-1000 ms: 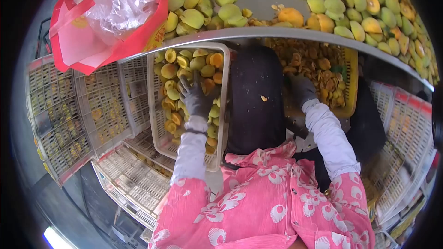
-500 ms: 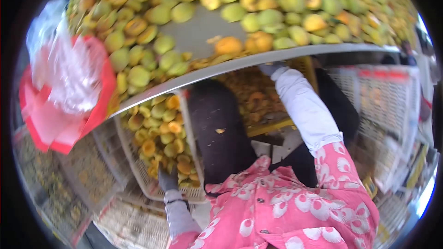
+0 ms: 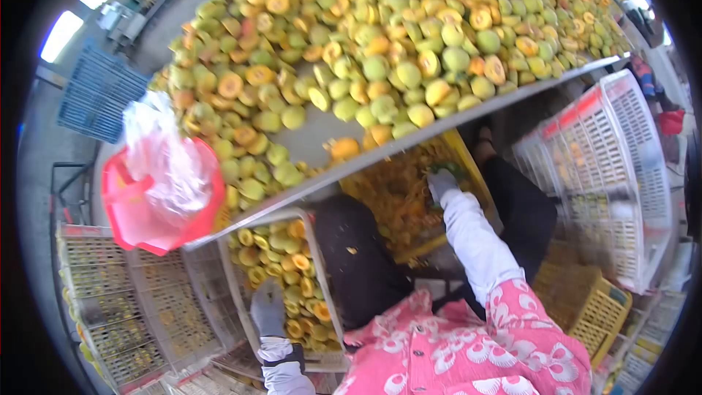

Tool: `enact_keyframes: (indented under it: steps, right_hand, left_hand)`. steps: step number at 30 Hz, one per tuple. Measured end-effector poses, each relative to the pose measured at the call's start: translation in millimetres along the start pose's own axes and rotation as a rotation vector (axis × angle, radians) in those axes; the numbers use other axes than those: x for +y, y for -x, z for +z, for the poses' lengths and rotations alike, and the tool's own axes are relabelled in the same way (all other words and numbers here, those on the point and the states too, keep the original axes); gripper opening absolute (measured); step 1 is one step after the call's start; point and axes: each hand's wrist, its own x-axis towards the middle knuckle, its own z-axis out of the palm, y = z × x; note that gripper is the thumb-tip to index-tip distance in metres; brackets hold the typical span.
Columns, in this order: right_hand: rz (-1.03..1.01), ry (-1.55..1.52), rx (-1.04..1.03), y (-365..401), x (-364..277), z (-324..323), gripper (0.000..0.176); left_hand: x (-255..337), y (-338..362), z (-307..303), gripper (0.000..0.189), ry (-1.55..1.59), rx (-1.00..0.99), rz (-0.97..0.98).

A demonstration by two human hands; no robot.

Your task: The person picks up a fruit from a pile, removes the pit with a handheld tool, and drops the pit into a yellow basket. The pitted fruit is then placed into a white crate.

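- Gloves are worn on both hands.
- The left hand (image 3: pixel 268 309) is laid flat and loose on the fruit halves (image 3: pixel 281 249) in the white crate (image 3: pixel 322 272), at its near end.
- The right hand (image 3: pixel 441 184) is reached into the yellow crate (image 3: pixel 474 172) under the table (image 3: pixel 314 132). Whether it is clenched cannot be told.
- A pink bag (image 3: pixel 146 212) is hung at the table edge.

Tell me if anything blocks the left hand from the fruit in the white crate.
Nothing visible does. The left hand lies over the crate's near end, right at the fruit; the table overhangs only its far end.
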Motion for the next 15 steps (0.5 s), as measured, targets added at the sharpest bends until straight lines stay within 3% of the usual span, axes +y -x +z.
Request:
enact_keyframes:
  steps: [2,3,5,6,8,9,11,12,13,14,15]
  right_hand:
    - [0.494,-1.358,0.141,-14,-49,-59,0.024]
    - [0.478,-1.383,0.15,-21,-65,-91,0.024]
    - [0.36,-1.337,0.03,-25,-77,-137,0.03]
    - [0.362,-1.337,0.036,-29,-76,-151,0.03]
    - [0.132,-0.975,-0.201,-17,-62,-161,0.032]
    - [0.185,-0.969,-0.213,-6,-50,-165,0.032]
    - [0.099,-0.815,-0.574,26,-34,-218,0.036]
    - [0.16,-0.818,-0.582,46,-25,-255,0.036]
    - [0.145,-0.803,-0.563,60,-18,-300,0.037]
    - [0.115,-0.786,-0.539,64,-12,-326,0.039]
    - [0.113,-1.039,-0.537,65,1,-328,0.036]
  left_hand:
    - [66,-41,-21,0.026,0.108,0.005,-0.035]
    - [109,-64,-32,0.024,0.246,-0.039,-0.08]
    - [162,-103,-51,0.023,0.272,0.003,0.173]
    - [183,-121,-58,0.025,0.267,-0.022,0.164]
    - [205,-158,-57,0.03,0.321,-0.068,0.23]
    - [206,-182,-51,0.033,0.383,-0.088,0.308]
    - [193,-238,-23,0.038,0.309,-0.002,0.474]
    - [178,-278,-9,0.041,0.138,0.058,0.586]
    - [192,-308,-13,0.044,0.372,-0.006,0.394]
    - [165,-362,-1,0.049,0.081,0.192,0.554]
    - [144,-406,13,0.054,-0.216,0.402,0.699]
